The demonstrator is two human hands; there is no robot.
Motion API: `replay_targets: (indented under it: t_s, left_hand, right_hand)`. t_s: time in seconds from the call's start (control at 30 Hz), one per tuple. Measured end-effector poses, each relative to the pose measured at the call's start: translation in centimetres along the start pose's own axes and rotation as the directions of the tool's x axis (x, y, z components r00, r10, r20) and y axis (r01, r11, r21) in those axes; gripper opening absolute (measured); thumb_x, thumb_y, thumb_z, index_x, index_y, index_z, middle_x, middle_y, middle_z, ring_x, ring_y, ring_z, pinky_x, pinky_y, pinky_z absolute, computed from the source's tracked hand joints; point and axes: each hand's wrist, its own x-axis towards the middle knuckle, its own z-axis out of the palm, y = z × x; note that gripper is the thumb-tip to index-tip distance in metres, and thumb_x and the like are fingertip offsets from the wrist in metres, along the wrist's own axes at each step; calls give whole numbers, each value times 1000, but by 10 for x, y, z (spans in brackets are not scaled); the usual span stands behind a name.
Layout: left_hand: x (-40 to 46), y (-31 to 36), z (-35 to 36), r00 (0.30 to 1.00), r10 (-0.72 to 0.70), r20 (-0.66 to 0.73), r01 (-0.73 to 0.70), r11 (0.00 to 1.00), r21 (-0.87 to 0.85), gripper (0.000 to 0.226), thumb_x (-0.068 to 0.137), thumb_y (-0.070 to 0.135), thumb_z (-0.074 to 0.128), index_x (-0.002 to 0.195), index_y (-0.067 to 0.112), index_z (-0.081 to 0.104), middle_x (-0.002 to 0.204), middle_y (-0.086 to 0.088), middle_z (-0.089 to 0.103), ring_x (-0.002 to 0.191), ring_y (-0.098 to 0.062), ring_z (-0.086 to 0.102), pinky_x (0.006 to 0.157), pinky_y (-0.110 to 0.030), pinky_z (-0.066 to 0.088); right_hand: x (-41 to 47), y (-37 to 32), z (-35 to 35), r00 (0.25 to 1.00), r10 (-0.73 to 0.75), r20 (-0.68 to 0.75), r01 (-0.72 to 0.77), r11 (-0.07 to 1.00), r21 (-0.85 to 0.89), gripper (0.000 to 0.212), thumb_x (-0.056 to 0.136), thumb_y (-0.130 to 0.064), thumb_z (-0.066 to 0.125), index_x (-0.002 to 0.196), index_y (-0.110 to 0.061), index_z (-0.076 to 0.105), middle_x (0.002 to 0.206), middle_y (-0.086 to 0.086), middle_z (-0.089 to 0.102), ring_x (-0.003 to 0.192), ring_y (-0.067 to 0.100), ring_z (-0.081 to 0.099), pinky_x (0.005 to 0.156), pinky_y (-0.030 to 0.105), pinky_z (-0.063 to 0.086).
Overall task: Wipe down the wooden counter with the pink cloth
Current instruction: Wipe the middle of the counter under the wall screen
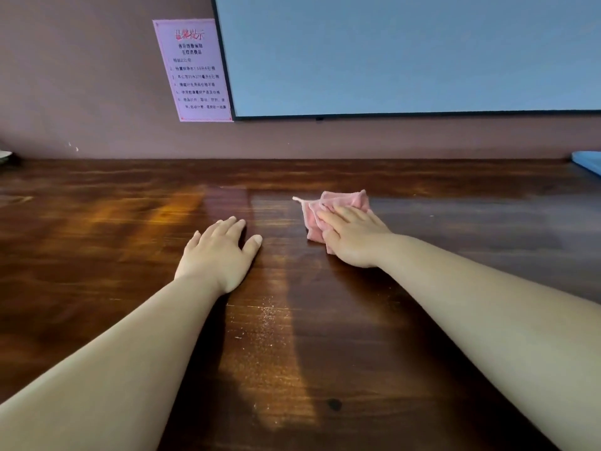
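Pressing down on the pink cloth (pixel 328 208), the right hand (pixel 353 237) lies flat with its fingers straight and spread a little, pinning the fabric against the wooden counter (pixel 325 336) rather than curling round it. The cloth is bunched into a loose folded wad at about one o'clock from the middle of the view, lying on the counter's surface; its far corners stick out beyond the fingertips toward twelve o'clock, and a thin loop or tag trails off its edge toward ten o'clock. The part of the cloth under the palm is hidden.

The left hand (pixel 219 252) rests palm-down on the bare wood at about eleven o'clock from the view's centre, well apart from the cloth, fingers straight and together, thumb splayed toward three o'clock. It holds nothing. Both bare forearms reach in from the lower corners, at seven and five o'clock.

A pale dusting of fine specks lies on the wood between the two arms, near six o'clock from the hands. At twelve o'clock the brown wall (pixel 81 76) rises from the back of the counter, carrying a large dark-framed screen (pixel 406 50) and, just beside its left edge, a pink printed notice (pixel 195 70). A blue object (pixel 588 161) pokes in at three o'clock, cut off by the frame.
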Motion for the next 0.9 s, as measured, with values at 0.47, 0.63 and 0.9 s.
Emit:
replay_targets:
  t_s: [0.47, 0.63, 0.9]
  left_hand:
    - [2, 0, 4, 1000, -5, 24, 4, 1000, 18, 68, 96, 63, 17, 154, 27, 18, 161, 9, 12, 148, -11, 5, 120, -40, 5]
    - [6, -1, 7, 1000, -10, 6, 10, 1000, 20, 68, 95, 63, 18, 153, 28, 20, 161, 9, 13, 148, -11, 6, 120, -41, 6]
    - [4, 0, 5, 1000, 1, 14, -1, 1000, -16, 60, 98, 52, 15, 153, 28, 19, 161, 8, 13, 148, -12, 7, 119, -42, 4]
  right_hand:
    - [-19, -32, 18, 995, -101, 11, 101, 995, 8, 56, 106, -39, 12, 161, -36, 1, 169, -7, -8, 155, 16, -11, 125, 42, -9]
    - [-7, -44, 12, 996, -89, 13, 89, 996, 16, 56, 106, -38, 14, 161, -36, 4, 169, -7, -6, 155, 16, -9, 125, 42, -8]
    - [-27, -59, 23, 987, -160, 0, 159, 987, 24, 56, 106, -40, 15, 161, -37, 3, 169, -8, -6, 155, 14, -9, 122, 39, -10]
